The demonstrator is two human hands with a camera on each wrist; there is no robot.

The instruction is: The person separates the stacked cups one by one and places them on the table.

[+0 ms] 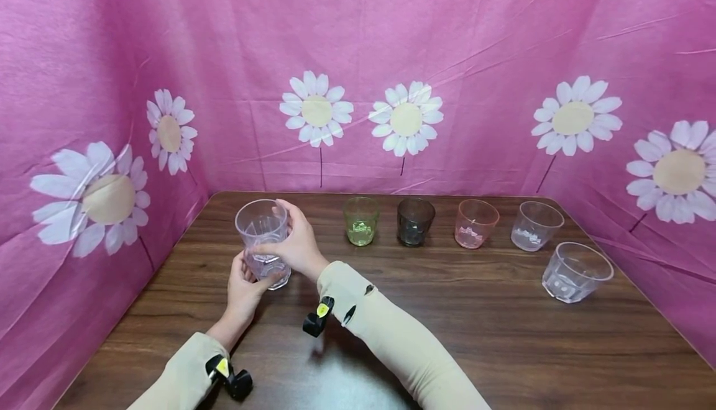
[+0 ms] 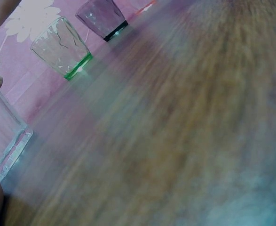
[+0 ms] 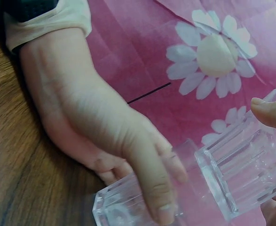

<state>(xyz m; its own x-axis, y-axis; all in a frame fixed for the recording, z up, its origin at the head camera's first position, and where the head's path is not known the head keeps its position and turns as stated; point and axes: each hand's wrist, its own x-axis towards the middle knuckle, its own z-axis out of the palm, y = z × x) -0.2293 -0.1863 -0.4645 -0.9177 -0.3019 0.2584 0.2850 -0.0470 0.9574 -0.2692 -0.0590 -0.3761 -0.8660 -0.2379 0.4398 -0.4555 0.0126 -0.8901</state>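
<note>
At the left of the table, two clear tumblers are held one above the other. My right hand (image 1: 300, 243) grips the upper clear tumbler (image 3: 246, 160), thumb on the near side and fingers behind. Its base sits within the rim of the lower clear tumbler (image 3: 119, 207). Around that lower one curls my left hand (image 1: 244, 290), thumb across its front near the base. In the left wrist view, part of a clear tumbler (image 2: 6, 136) shows at the left edge. How deep the upper tumbler sits is hard to tell through the clear walls.
Along the back of the wooden table (image 1: 447, 329) stand a green tumbler (image 1: 360, 220), a dark grey tumbler (image 1: 415, 222), a pink tumbler (image 1: 475, 223) and a clear tumbler (image 1: 535, 227). Another clear tumbler (image 1: 576, 273) stands nearer at the right. A pink flowered cloth (image 1: 358, 25) surrounds the table.
</note>
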